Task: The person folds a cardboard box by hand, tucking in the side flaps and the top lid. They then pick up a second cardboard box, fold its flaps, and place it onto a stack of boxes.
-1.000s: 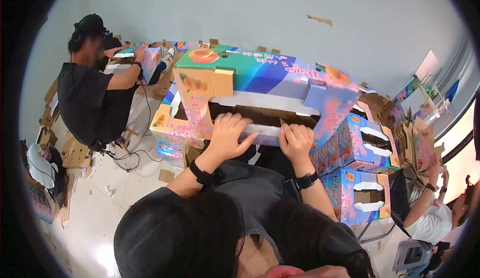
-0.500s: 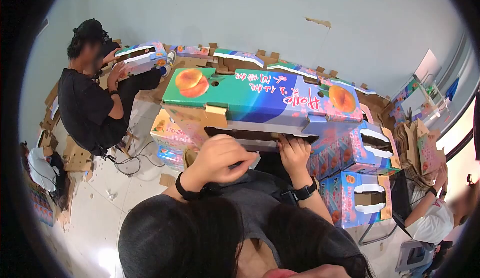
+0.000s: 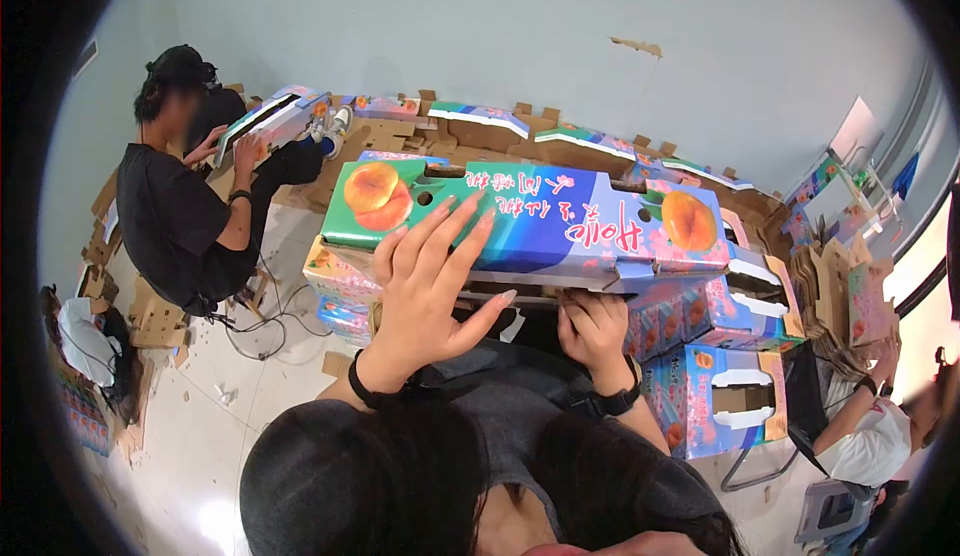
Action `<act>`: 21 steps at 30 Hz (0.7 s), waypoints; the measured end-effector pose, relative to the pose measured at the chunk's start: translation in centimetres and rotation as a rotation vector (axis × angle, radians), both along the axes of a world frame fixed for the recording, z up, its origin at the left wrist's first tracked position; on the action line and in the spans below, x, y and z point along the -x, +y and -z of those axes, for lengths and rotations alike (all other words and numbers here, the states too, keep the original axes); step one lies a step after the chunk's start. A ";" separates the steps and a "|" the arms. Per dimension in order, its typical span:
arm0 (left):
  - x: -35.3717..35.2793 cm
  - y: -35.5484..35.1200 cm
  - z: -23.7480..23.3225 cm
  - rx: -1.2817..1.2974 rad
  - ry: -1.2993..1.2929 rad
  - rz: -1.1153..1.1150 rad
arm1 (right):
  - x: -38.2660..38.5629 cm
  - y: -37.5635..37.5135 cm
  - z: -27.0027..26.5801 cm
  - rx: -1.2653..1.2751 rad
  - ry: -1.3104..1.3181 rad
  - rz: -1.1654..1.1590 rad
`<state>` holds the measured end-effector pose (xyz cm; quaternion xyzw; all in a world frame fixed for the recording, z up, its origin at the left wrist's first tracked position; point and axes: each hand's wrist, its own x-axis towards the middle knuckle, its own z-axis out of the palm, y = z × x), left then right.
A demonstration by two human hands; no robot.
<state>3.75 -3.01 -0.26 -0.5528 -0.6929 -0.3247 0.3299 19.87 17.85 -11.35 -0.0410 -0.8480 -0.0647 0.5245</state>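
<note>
A peach carton (image 3: 540,218) in green, blue and pink, with printed peaches and white lettering, lies on its side before me. My left hand (image 3: 432,274) is spread over its upper panel, fingers apart and thumb pointing right. At the carton's near lower edge, my right hand (image 3: 594,330) has its fingers curled in by the dark opening. The fingertips are partly hidden there, and they appear to grip the edge.
Finished cartons (image 3: 738,396) with handle slots are stacked at right, and more cartons (image 3: 345,281) stand at left. Flattened cardboard (image 3: 830,286) leans at far right. One co-worker (image 3: 185,206) handles another carton at left; another person (image 3: 875,436) sits at right. Cables (image 3: 265,326) cross the floor.
My left hand has opened and moved up onto the carton's upper panel. The carton has tipped slightly toward me. My right hand has curled more at the near edge.
</note>
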 end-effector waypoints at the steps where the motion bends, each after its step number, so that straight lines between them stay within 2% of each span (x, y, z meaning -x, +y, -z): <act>1: -0.1 0.0 0.3 0.001 0.002 -0.002 | -0.4 -0.4 -1.4 -0.010 0.022 -0.075; 3: -0.6 -0.1 1.0 0.007 0.004 -0.002 | -2.0 -1.6 -4.7 -0.050 0.066 -0.200; 5: -0.9 -0.3 1.4 0.001 0.002 0.006 | -4.2 -3.4 -8.2 -0.106 0.127 -0.155; 8: -0.6 -0.4 1.8 0.010 0.045 -0.002 | -6.6 -3.5 -11.1 -0.115 0.254 0.050; 9: -0.5 -0.3 1.9 0.014 0.066 -0.010 | -7.1 -3.0 -12.0 -0.135 0.213 0.212; 11: -0.3 -0.3 2.0 0.019 0.066 -0.008 | -6.3 -2.5 -14.9 -0.082 0.246 0.221; 15: -0.7 -0.5 2.2 0.003 0.017 -0.002 | -5.9 -0.6 -15.7 0.016 -0.053 0.256; 18: -0.5 -0.5 2.6 -0.007 0.028 -0.006 | -6.1 -0.6 -15.5 -0.020 -0.146 0.257; 21: -0.4 -0.5 2.6 -0.004 0.028 0.009 | -6.0 -0.8 -15.3 0.005 -0.110 0.237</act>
